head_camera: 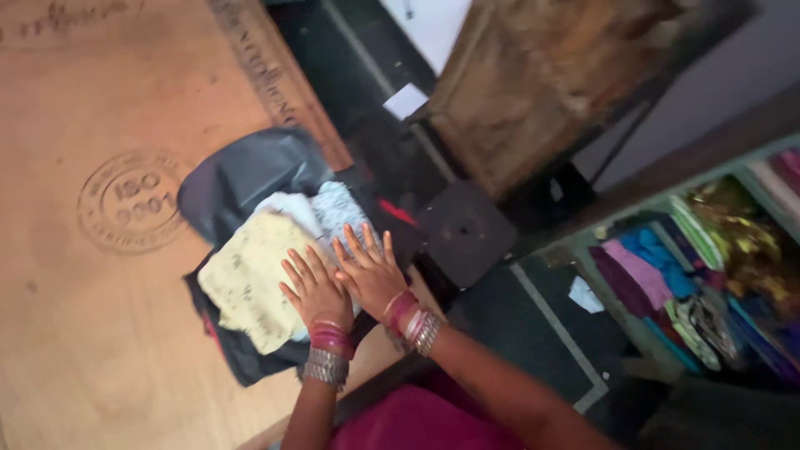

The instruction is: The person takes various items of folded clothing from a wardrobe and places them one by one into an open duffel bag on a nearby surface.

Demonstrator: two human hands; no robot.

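A stack of folded cloth lies near the right edge of a plywood table [92, 333]: a pale yellow patterned piece [246, 275] on top, with white and light blue pieces [333, 208] behind it. All of it rests on a dark grey plastic bag [246, 171]. My left hand [317, 292] lies flat on the yellow cloth with fingers spread. My right hand [371, 271] presses flat beside it on the light cloth, fingers apart. Both wrists carry stacks of pink and silver bangles. Neither hand grips anything.
Right of the table stands a dark square stool [462, 229] and a worn wooden bench [533, 83]. Shelves [692, 267] at the far right hold several folded coloured fabrics. White paper scraps [406, 100] lie on the dark floor. My magenta garment fills the bottom edge.
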